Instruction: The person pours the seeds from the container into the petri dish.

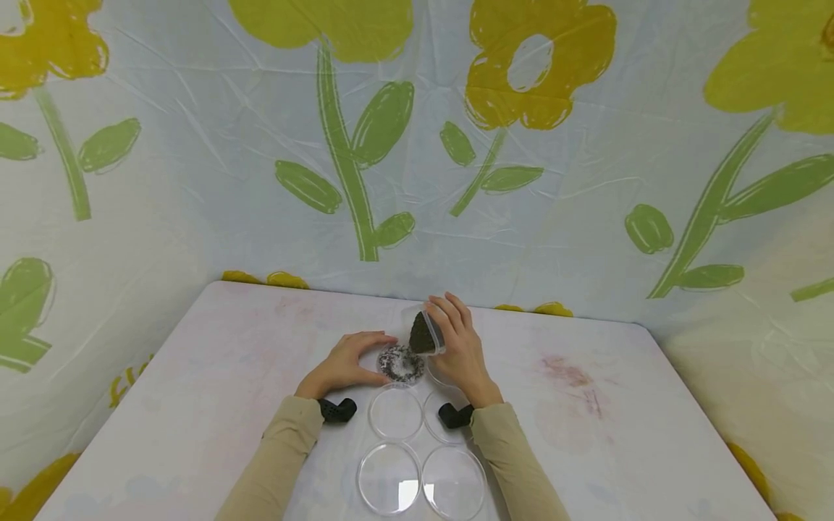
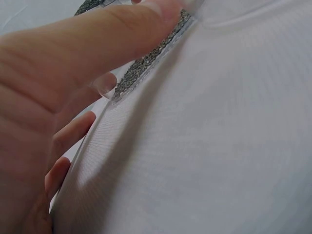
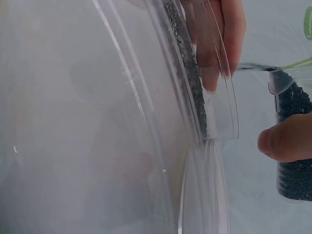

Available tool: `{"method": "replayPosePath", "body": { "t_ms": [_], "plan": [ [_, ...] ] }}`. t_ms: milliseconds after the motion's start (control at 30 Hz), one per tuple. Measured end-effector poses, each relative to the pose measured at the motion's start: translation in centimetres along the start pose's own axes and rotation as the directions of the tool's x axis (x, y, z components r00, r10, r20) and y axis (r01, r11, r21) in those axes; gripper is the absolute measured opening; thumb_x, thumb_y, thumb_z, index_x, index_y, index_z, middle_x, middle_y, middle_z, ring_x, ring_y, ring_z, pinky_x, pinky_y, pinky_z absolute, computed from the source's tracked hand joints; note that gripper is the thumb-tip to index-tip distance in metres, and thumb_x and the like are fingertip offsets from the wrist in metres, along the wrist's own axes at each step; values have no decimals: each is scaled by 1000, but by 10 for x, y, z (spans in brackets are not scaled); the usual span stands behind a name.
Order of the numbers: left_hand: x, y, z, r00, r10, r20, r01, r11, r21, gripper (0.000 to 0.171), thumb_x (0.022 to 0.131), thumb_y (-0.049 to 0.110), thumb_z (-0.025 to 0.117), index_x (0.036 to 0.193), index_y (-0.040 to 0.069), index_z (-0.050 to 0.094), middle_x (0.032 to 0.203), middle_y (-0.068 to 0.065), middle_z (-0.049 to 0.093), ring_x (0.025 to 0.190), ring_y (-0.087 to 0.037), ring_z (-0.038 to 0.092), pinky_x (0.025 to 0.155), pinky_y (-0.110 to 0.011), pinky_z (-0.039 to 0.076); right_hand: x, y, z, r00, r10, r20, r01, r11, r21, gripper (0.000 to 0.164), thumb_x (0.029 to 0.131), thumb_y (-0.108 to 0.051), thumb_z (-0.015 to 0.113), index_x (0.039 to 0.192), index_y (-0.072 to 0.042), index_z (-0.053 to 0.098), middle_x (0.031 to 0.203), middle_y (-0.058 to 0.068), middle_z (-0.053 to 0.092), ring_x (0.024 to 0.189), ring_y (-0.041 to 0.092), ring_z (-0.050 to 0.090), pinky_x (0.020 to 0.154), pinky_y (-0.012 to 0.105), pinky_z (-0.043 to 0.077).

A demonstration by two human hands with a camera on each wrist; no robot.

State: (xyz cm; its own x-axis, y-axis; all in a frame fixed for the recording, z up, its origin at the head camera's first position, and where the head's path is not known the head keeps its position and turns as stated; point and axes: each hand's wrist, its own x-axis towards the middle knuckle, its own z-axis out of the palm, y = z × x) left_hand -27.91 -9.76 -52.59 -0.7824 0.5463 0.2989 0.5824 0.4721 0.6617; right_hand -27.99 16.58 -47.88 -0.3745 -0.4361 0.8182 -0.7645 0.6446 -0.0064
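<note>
My left hand [image 1: 350, 360] holds a clear petri dish [image 1: 400, 364] by its sides, thumb at the near edge and fingers at the far one. Dark granules cover much of the dish floor, with pale patches showing between them. Just above and to the right, my right hand [image 1: 460, 354] grips a tilted clear plastic container [image 1: 425, 334] full of dark granules. In the right wrist view a thin stream of granules [image 3: 256, 67] runs from the container's mouth toward the dish. The left wrist view shows the left thumb [image 2: 112, 36] against the dish wall.
Several clear round dishes stand close together on the near side, among them a middle dish [image 1: 395, 412] and two front dishes [image 1: 389, 479]. Another lies partly under the right wrist. Black wrist devices [image 1: 339, 410] sit at both cuffs. A flowered cloth [image 1: 417, 239] hangs behind the white table [image 1: 260, 347].
</note>
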Motion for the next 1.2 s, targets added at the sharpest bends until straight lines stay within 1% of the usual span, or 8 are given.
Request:
{"method": "replayPosePath", "body": {
  "t_ms": [67, 200, 300, 433, 600, 867, 1067, 1200],
  "plan": [
    [0, 0, 0, 1000, -4, 3, 4, 1000, 0, 72, 74, 43, 84, 139, 26, 58, 144, 5, 53, 139, -21, 40, 110, -50, 27, 0, 1, 0, 1000, -6, -8, 6, 1000, -1, 90, 58, 12, 80, 141, -6, 48, 143, 14, 48, 133, 40, 41, 64, 40, 55],
    [0, 1, -1, 1000, -7, 3, 7, 1000, 5, 72, 74, 45, 84, 139, 27, 58, 144, 6, 53, 139, -20, 40, 110, -50, 27, 0, 2, 0, 1000, -3, -15, 3, 1000, -1, 92, 57, 10, 84, 140, -5, 49, 142, 16, 50, 133, 42, 42, 66, 40, 55],
    [-1, 1, -1, 1000, -5, -1, 5, 1000, 7, 72, 74, 45, 84, 139, 28, 58, 144, 5, 53, 138, -21, 41, 110, -51, 27, 0, 2, 0, 1000, 4, -15, -4, 1000, 0, 91, 58, 9, 84, 140, -6, 49, 142, 15, 50, 134, 41, 41, 72, 42, 56],
    [-2, 1, -1, 1000, 0, -4, 1, 1000, 4, 72, 75, 46, 84, 139, 28, 58, 144, 4, 53, 137, -22, 42, 109, -52, 28, 0, 2, -1, 1000, 8, -18, -8, 1000, 8, 89, 58, 9, 83, 140, -6, 50, 141, 15, 50, 133, 40, 42, 75, 42, 56],
    [-2, 1, -1, 1000, -14, 4, 14, 1000, 7, 73, 75, 47, 84, 140, 29, 57, 145, 5, 52, 138, -21, 41, 110, -51, 27, 0, 2, -1, 1000, 19, -15, -19, 1000, 16, 89, 59, 5, 85, 140, -7, 50, 142, 14, 50, 134, 40, 41, 81, 43, 56],
    [-1, 1, -1, 1000, -2, 1, 2, 1000, 19, 73, 75, 47, 84, 140, 27, 57, 144, 3, 53, 137, -22, 42, 109, -52, 28, -1, 4, 0, 999, 23, -31, -22, 1000, 15, 88, 60, 4, 86, 140, -6, 50, 142, 14, 50, 135, 38, 40, 77, 44, 56],
    [0, 1, -1, 1000, -13, 3, 13, 1000, 13, 73, 74, 47, 84, 139, 28, 58, 145, 4, 53, 138, -22, 41, 110, -52, 27, -1, 4, -1, 999, 17, -29, -17, 1000, 15, 89, 60, 3, 87, 140, -6, 50, 142, 14, 50, 135, 39, 40, 75, 43, 56],
    [0, 0, 0, 1000, -14, 3, 14, 1000, 12, 73, 74, 46, 84, 139, 28, 58, 144, 5, 53, 138, -20, 42, 110, -51, 27, -1, 4, -2, 999, 28, -29, -27, 999, 21, 86, 61, 3, 86, 139, -7, 50, 142, 13, 50, 136, 38, 40, 76, 43, 56]
  ]
}}
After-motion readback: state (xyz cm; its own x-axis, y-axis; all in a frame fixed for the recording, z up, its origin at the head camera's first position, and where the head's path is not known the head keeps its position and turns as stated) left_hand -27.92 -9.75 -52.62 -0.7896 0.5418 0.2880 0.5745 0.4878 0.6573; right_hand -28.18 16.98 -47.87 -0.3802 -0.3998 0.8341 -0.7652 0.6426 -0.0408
